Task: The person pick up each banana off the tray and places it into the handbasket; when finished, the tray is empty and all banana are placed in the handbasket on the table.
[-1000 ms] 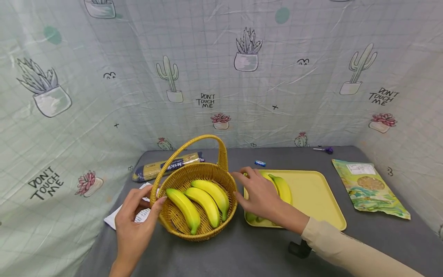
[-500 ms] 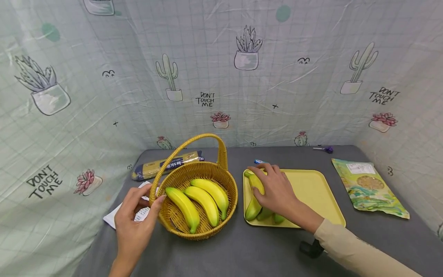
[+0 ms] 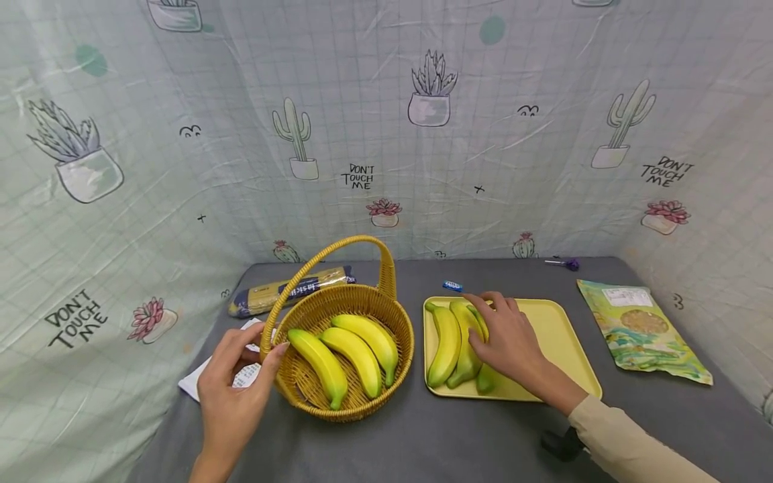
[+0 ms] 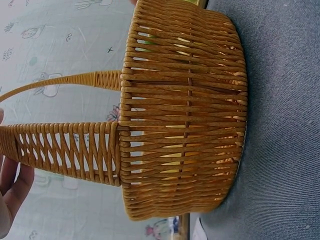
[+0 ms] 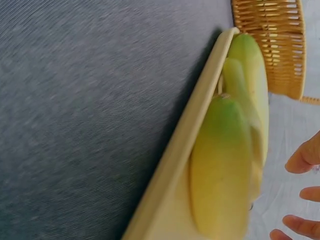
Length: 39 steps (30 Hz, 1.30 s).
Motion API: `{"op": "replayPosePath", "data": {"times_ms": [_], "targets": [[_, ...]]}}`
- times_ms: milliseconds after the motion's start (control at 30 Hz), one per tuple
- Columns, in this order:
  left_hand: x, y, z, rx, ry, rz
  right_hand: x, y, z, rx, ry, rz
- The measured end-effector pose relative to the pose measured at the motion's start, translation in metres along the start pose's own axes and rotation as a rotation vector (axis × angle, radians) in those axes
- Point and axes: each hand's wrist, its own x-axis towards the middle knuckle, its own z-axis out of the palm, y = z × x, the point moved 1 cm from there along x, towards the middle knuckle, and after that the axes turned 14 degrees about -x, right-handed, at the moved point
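Observation:
A woven yellow basket (image 3: 362, 402) (image 4: 185, 115) with a tall handle (image 3: 329, 255) (image 4: 65, 145) holds three bananas (image 3: 356, 349). My left hand (image 3: 256, 352) grips the basket where the handle meets the near-left rim; its fingers (image 4: 15, 185) show beside the handle in the left wrist view. To the right, a yellow tray (image 3: 568, 335) (image 5: 175, 160) carries three more bananas (image 3: 447, 342) (image 5: 222, 170). My right hand (image 3: 492, 322) rests on the rightmost ones with its fingers laid loosely over them; its fingertips (image 5: 305, 160) hover past the fruit.
On the grey table lie a spaghetti packet (image 3: 290, 290) behind the basket, a white paper (image 3: 196, 382) under my left hand, a blue wrapper (image 3: 453, 286), a small purple item (image 3: 564, 263), a snack bag (image 3: 640, 332) at right and a black object (image 3: 558, 443). Printed cloth walls enclose the table.
My right hand slid rightward across the tray, from its left edge by the basket to the rightmost bananas, uncovering the left ones. The left hand and basket stayed put.

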Motion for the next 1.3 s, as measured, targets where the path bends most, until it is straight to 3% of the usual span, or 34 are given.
{"op": "replayPosePath", "data": {"times_ms": [500,1300], "targets": [[-0.001,0.000,0.000,0.012,-0.006,-0.009,-0.015,0.021,0.018,0.007,-0.041,0.076],[-0.001,0.001,0.001,0.015,-0.006,-0.027,-0.030,0.039,0.026,0.060,-0.129,0.119]]}}
